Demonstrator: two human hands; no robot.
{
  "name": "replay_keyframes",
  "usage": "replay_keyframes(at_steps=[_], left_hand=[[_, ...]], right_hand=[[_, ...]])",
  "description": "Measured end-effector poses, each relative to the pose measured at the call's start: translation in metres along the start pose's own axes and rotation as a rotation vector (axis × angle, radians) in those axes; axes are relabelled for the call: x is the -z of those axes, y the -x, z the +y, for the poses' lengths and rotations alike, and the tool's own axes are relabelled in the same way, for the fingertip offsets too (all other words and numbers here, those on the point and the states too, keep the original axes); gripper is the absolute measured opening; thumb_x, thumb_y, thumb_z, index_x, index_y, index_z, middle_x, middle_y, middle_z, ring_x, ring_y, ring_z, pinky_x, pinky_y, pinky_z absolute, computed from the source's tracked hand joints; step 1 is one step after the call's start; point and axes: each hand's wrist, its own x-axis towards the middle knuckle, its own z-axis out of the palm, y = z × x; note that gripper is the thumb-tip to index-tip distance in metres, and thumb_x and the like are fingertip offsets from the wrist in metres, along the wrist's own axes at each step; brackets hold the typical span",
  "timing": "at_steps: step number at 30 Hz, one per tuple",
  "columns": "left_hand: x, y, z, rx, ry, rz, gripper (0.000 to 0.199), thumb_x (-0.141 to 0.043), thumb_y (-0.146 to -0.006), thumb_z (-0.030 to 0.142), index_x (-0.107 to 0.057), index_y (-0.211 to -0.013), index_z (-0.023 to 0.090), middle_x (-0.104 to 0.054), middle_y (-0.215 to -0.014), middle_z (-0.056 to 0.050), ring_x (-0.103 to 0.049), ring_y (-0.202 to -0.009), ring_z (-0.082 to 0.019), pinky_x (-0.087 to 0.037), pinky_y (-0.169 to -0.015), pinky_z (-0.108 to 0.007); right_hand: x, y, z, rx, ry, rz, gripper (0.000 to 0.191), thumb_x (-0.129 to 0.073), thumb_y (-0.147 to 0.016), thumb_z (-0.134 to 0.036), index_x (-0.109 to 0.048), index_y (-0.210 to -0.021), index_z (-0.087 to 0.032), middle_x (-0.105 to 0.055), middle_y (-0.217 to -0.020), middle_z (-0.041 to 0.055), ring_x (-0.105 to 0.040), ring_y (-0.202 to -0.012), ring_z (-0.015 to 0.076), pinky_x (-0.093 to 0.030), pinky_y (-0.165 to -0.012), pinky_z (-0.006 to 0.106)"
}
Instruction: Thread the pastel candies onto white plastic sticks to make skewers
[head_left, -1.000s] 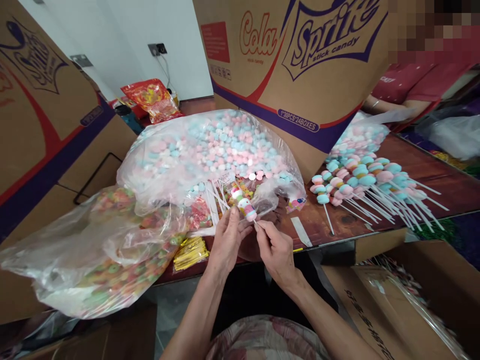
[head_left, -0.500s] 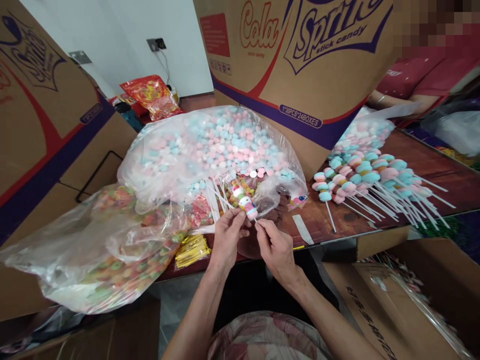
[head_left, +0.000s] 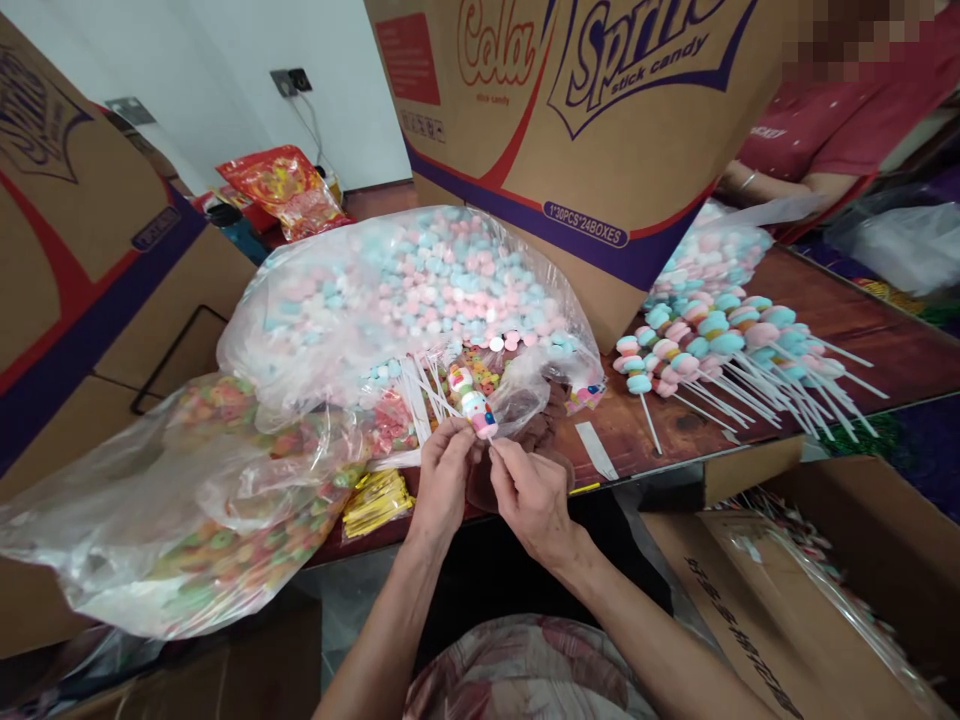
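Pinching candy skewer [head_left: 475,405] with left hand [head_left: 448,475], its stick [head_left: 491,440] with right hand [head_left: 534,497], at reddish-brown table [head_left: 836,305]. Noted white wall [head_left: 341,125] at eleven o'clock, printed carton [head_left: 577,150] at one.

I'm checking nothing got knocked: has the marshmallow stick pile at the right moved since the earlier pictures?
No. Judged against the big Sprite box, the marshmallow stick pile shows no clear shift; the view itself moved.

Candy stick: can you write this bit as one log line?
candy stick: held; left hand: at candy's lower end; right hand: pinching stick; marshmallow skewers: at right
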Motion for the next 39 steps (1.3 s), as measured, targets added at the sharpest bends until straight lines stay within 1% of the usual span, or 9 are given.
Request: replay_keyframes(at_steps=[7, 11, 15, 19, 22, 25, 30, 35, 39], left_hand=[[-0.006, 0.015, -0.01, -0.062, -0.126, 0.052, 0.023, -0.071, -0.078, 0.034, -0.059, -0.068, 0.018, -0.052, -0.068, 0.003, -0.044, -0.064, -0.01, -0.038, -0.062, -0.021], [-0.002, 0.011, -0.007, 0.0, 0.0, 0.055, 0.023, -0.076, -0.075, 0.038, -0.065, -0.077, 0.018, -0.061, -0.075, 0.001, -0.055, -0.071, -0.011, -0.043, -0.068, -0.021], [-0.005, -0.007, 0.009, 0.022, 0.201, 0.046, 0.035, -0.077, -0.074, 0.048, -0.066, -0.089, 0.018, -0.068, -0.088, -0.003, -0.063, -0.082, -0.014, -0.048, -0.073, -0.024], [-0.006, -0.022, 0.023, 0.06, 0.306, 0.06, 0.032, -0.08, -0.073, 0.043, -0.065, -0.085, 0.017, -0.068, -0.08, -0.002, -0.065, -0.076, -0.014, -0.051, -0.073, -0.026], [-0.003, -0.026, 0.025, 0.057, 0.35, 0.095, 0.03, -0.081, -0.073, 0.039, -0.063, -0.083, 0.018, -0.067, -0.079, 0.0, -0.064, -0.07, -0.012, -0.052, -0.072, -0.026], [-0.003, -0.023, 0.021, 0.068, 0.325, 0.043, 0.029, -0.08, -0.074, 0.039, -0.063, -0.083, 0.017, -0.066, -0.077, 0.0, -0.061, -0.067, -0.01, -0.051, -0.071, -0.025], [-0.008, -0.009, 0.01, 0.065, 0.306, 0.012, 0.03, -0.079, -0.075, 0.039, -0.063, -0.086, 0.017, -0.065, -0.082, 0.0, -0.061, -0.072, -0.01, -0.051, -0.076, -0.026], [-0.007, 0.006, 0.002, 0.056, 0.101, -0.015, 0.031, -0.075, -0.079, 0.04, -0.061, -0.098, 0.019, -0.068, -0.101, -0.005, -0.067, -0.079, -0.014, -0.051, -0.076, -0.027], [-0.002, 0.01, -0.003, -0.095, -0.1, 0.098, 0.029, -0.074, -0.08, 0.036, -0.06, -0.101, 0.022, -0.069, -0.096, -0.004, -0.067, -0.081, -0.015, -0.05, -0.076, -0.026]], right_hand=[[0.003, -0.005, 0.0, -0.128, -0.015, -0.001, 0.024, -0.042, -0.1, -0.019, -0.063, -0.088, -0.016, -0.067, -0.064, 0.0035, -0.062, -0.054, 0.0131, -0.042, -0.056, 0.024], [0.003, -0.003, 0.003, -0.151, -0.099, -0.013, 0.024, -0.042, -0.099, -0.02, -0.064, -0.089, -0.016, -0.069, -0.07, 0.0041, -0.063, -0.058, 0.0126, -0.045, -0.06, 0.023], [0.002, -0.003, 0.001, -0.157, -0.193, -0.028, 0.022, -0.044, -0.099, -0.02, -0.064, -0.091, -0.016, -0.07, -0.074, 0.0044, -0.064, -0.061, 0.0128, -0.048, -0.064, 0.023], [0.006, -0.005, -0.007, -0.188, -0.309, -0.138, 0.024, -0.043, -0.099, -0.022, -0.066, -0.097, -0.018, -0.073, -0.086, 0.0068, -0.067, -0.075, 0.0158, -0.051, -0.073, 0.025], [0.016, -0.003, -0.009, -0.311, -0.43, -0.303, 0.027, -0.043, -0.099, -0.025, -0.064, -0.083, -0.019, -0.064, -0.068, 0.0006, -0.059, -0.06, 0.013, -0.046, -0.059, 0.022], [0.022, 0.003, -0.008, -0.413, -0.539, -0.401, 0.032, -0.044, -0.098, -0.028, -0.055, -0.069, -0.02, -0.05, -0.054, -0.0046, -0.047, -0.049, 0.0101, -0.036, -0.048, 0.021], [0.017, 0.009, -0.007, -0.436, -0.552, -0.314, 0.028, -0.047, -0.096, -0.026, -0.052, -0.069, -0.02, -0.046, -0.054, -0.0056, -0.043, -0.049, 0.0093, -0.033, -0.049, 0.021], [0.013, 0.007, -0.009, -0.399, -0.452, -0.184, 0.023, -0.048, -0.096, -0.024, -0.059, -0.076, -0.019, -0.054, -0.057, -0.0036, -0.048, -0.05, 0.0104, -0.038, -0.052, 0.022], [0.013, 0.007, -0.01, -0.34, -0.415, -0.123, 0.02, -0.048, -0.096, -0.022, -0.063, -0.083, -0.019, -0.065, -0.067, -0.0002, -0.056, -0.055, 0.0112, -0.042, -0.056, 0.021]])
